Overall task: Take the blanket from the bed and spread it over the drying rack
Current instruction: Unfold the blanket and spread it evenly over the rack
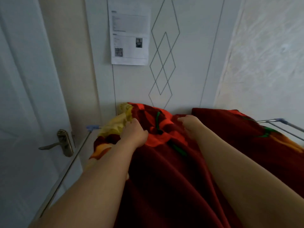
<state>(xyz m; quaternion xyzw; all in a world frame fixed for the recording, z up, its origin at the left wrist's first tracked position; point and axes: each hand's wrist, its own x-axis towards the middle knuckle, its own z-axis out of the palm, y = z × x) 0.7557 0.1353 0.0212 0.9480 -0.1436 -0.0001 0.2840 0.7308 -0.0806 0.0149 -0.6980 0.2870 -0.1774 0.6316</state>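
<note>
While both bare arms reach forward over it, the dark red blanket [164, 178] lies draped across the drying rack [71, 163], its orange, green and yellow flower print bunched in folds near the far wall. It covers the middle of the rack. A metal rail shows only at the left edge and another at the right edge, each ending in a blue plastic joint [92, 127].

The left hand [134, 131] sits at the blanket's yellow far-left corner, fingers curled into the fabric and gripping a fold of it. The right hand [190, 125] rests on a raised ridge of cloth near the middle, its fingertips bent down over the far side. Whether they pinch the cloth or only press on it I cannot tell.

Close on the left stands a white door [24, 79], its brass lever handle [63, 143] just beside the rack's left rail. Straight ahead, a white wall panel [194, 55] with thin lines forming linked diamonds rises directly behind the blanket. A printed sheet [130, 33] with small photos is stuck to it, its text too blurred to read. On the right is a pale patterned wall [263, 55].
</note>
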